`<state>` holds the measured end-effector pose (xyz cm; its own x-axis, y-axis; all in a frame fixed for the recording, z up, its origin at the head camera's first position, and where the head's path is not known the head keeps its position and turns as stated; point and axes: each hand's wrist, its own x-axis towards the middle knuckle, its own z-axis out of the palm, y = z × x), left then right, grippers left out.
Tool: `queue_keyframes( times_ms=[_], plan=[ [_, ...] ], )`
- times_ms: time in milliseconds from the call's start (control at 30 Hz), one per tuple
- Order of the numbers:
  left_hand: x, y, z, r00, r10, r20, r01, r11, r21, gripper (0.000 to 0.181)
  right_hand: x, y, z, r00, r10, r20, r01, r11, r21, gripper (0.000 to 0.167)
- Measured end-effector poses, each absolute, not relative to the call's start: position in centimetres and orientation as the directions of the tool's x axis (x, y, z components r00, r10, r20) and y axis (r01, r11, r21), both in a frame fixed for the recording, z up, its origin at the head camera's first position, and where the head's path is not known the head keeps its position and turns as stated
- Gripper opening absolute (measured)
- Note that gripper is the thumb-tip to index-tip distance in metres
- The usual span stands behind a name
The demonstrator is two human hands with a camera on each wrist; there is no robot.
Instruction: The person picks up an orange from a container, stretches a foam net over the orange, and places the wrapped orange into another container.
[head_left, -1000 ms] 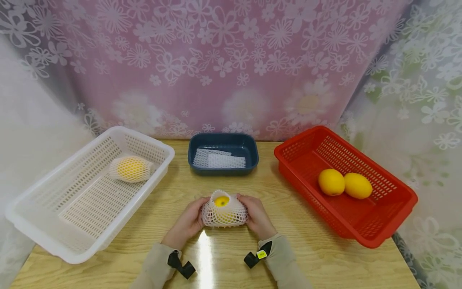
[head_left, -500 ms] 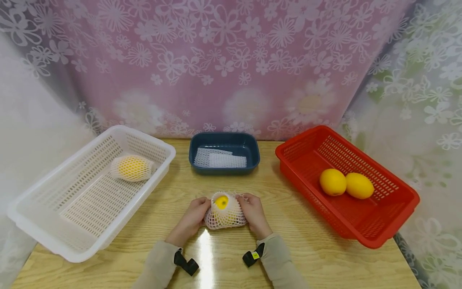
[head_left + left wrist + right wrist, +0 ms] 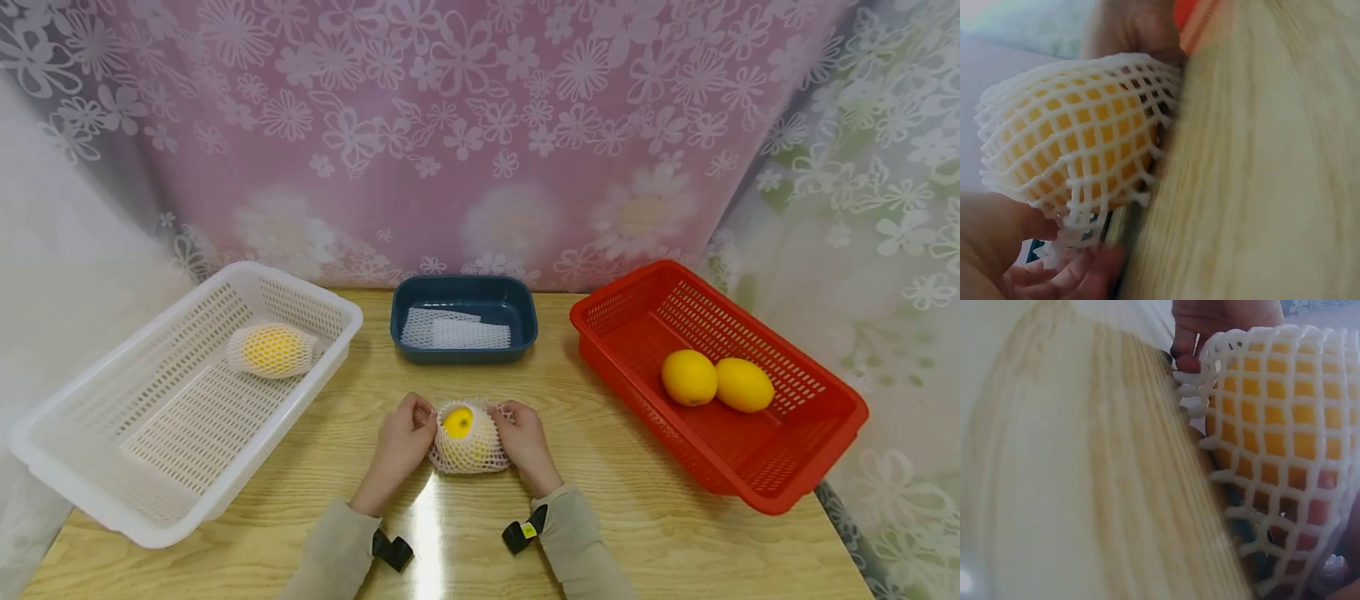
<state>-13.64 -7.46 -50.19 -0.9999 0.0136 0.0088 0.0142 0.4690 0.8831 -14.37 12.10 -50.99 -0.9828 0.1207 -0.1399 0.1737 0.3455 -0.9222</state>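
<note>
A yellow fruit (image 3: pixel 458 422) sits inside a white foam net (image 3: pixel 472 450) just above the front middle of the table, its end showing through the net's opening. The left hand (image 3: pixel 401 446) pinches the net's left edge between thumb and fingers. On the other side the right hand (image 3: pixel 528 446) grips the net's right edge. In the left wrist view the mesh (image 3: pixel 1079 131) stretches round the fruit, with the left hand (image 3: pixel 1029 250) holding its near end. The right wrist view shows the net (image 3: pixel 1291 425) over the fruit, some right-hand fingers behind the mesh.
At the left, a white basket (image 3: pixel 180 533) holds a netted yellow fruit (image 3: pixel 273 351). A blue tray (image 3: pixel 465 357) with flat foam nets (image 3: pixel 472 335) stands at the back middle. The red basket (image 3: pixel 645 400) at the right contains two yellow fruits (image 3: pixel 688 377). A pink curtain hangs behind.
The left hand has shifted its hold on the net and risen slightly, with its thumb and fingers now pinching the edge. The net's opening has spread wider round the fruit's end.
</note>
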Motion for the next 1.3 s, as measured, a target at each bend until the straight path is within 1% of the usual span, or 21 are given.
queue_keyframes(
  times_ms=[133, 200, 267, 333, 367, 400, 467, 500, 533, 567, 600, 667, 700, 767, 867, 967, 1067, 1167, 1200, 1300],
  plan=[
    [-13.6, -7.8, -49.9, -0.994, -0.018, 0.105, 0.066, 0.666, 0.743, 0.017, -14.4, 12.1, -51.1, -0.983, 0.123, -0.135, 0.170, 0.349, -0.922, 0.021],
    [-13.6, -7.9, -49.9, -0.990, -0.013, 0.142, 0.092, 0.702, 0.706, 0.017, -14.3, 12.1, -51.1, -0.983, 0.125, -0.137, 0.173, 0.348, -0.921, 0.021],
    [-13.5, -8.0, -49.9, -0.982, -0.005, 0.191, 0.136, 0.687, 0.714, 0.013, -14.4, 12.1, -51.2, -0.982, 0.125, -0.142, 0.178, 0.352, -0.919, 0.020],
    [-13.5, -8.1, -50.2, -0.968, 0.015, 0.251, 0.209, 0.603, 0.770, 0.007, -14.4, 12.1, -51.2, -0.981, 0.126, -0.146, 0.182, 0.353, -0.918, 0.020],
    [-13.6, -8.2, -50.3, -0.959, 0.036, 0.282, 0.257, 0.530, 0.808, 0.006, -14.3, 12.1, -51.3, -0.981, 0.127, -0.147, 0.183, 0.355, -0.917, 0.020],
    [-13.6, -8.2, -50.5, -0.949, 0.065, 0.308, 0.305, 0.441, 0.844, 0.010, -14.3, 12.0, -51.3, -0.981, 0.127, -0.148, 0.184, 0.355, -0.916, 0.020],
    [-13.5, -8.2, -50.7, -0.924, 0.163, 0.346, 0.376, 0.228, 0.898, 0.023, -14.3, 12.0, -51.3, -0.981, 0.129, -0.144, 0.182, 0.360, -0.915, 0.020],
    [-13.5, -8.1, -50.8, -0.908, 0.225, 0.353, 0.387, 0.130, 0.913, 0.029, -14.4, 12.0, -51.3, -0.981, 0.131, -0.143, 0.181, 0.359, -0.916, 0.020],
    [-13.5, -8.0, -50.9, -0.890, 0.291, 0.350, 0.377, 0.039, 0.925, 0.037, -14.3, 12.0, -51.3, -0.981, 0.131, -0.140, 0.179, 0.362, -0.915, 0.021],
    [-13.4, -7.8, -51.1, -0.874, 0.351, 0.337, 0.352, -0.020, 0.936, 0.045, -14.4, 12.0, -51.3, -0.982, 0.131, -0.138, 0.177, 0.365, -0.914, 0.021],
    [-13.3, -7.6, -51.2, -0.861, 0.399, 0.316, 0.325, -0.048, 0.945, 0.054, -14.4, 12.0, -51.2, -0.981, 0.134, -0.139, 0.179, 0.364, -0.914, 0.020],
    [-13.1, -7.0, -51.2, -0.854, 0.448, 0.264, 0.273, -0.047, 0.961, 0.074, -14.3, 12.0, -51.2, -0.980, 0.139, -0.141, 0.183, 0.362, -0.914, 0.020],
    [-12.9, -6.6, -51.2, -0.862, 0.446, 0.240, 0.258, -0.021, 0.966, 0.083, -14.3, 12.0, -51.1, -0.979, 0.142, -0.144, 0.187, 0.360, -0.914, 0.020],
    [-12.5, -5.9, -50.9, -0.891, 0.405, 0.208, 0.243, 0.038, 0.969, 0.092, -14.3, 11.9, -51.2, -0.979, 0.146, -0.143, 0.187, 0.364, -0.912, 0.019],
    [-12.0, -5.2, -50.1, -0.918, 0.326, 0.226, 0.271, 0.098, 0.958, 0.093, -14.3, 11.8, -51.2, -0.984, 0.140, -0.109, 0.156, 0.393, -0.906, 0.019],
    [-11.8, -5.0, -49.8, -0.915, 0.299, 0.272, 0.316, 0.110, 0.942, 0.091, -14.3, 11.8, -51.2, -0.989, 0.133, -0.059, 0.112, 0.435, -0.893, 0.018],
    [-12.1, -5.1, -50.8, -0.910, 0.295, 0.290, 0.334, 0.112, 0.936, 0.095, -14.2, 11.9, -51.4, -0.992, 0.126, -0.011, 0.069, 0.465, -0.883, 0.017],
    [-12.4, -5.2, -52.3, -0.915, 0.271, 0.299, 0.339, 0.114, 0.934, 0.096, -14.1, 11.9, -51.7, -0.991, 0.114, 0.066, -0.001, 0.493, -0.870, 0.015],
    [-12.6, -5.2, -52.8, -0.918, 0.260, 0.298, 0.337, 0.119, 0.934, 0.095, -14.1, 12.0, -51.8, -0.989, 0.117, 0.094, -0.023, 0.497, -0.867, 0.014],
    [-12.1, -5.2, -51.4, -0.916, 0.215, 0.338, 0.373, 0.151, 0.915, 0.087, -14.1, 12.0, -52.3, -0.972, 0.146, 0.185, -0.096, 0.471, -0.877, 0.008]
  ],
)
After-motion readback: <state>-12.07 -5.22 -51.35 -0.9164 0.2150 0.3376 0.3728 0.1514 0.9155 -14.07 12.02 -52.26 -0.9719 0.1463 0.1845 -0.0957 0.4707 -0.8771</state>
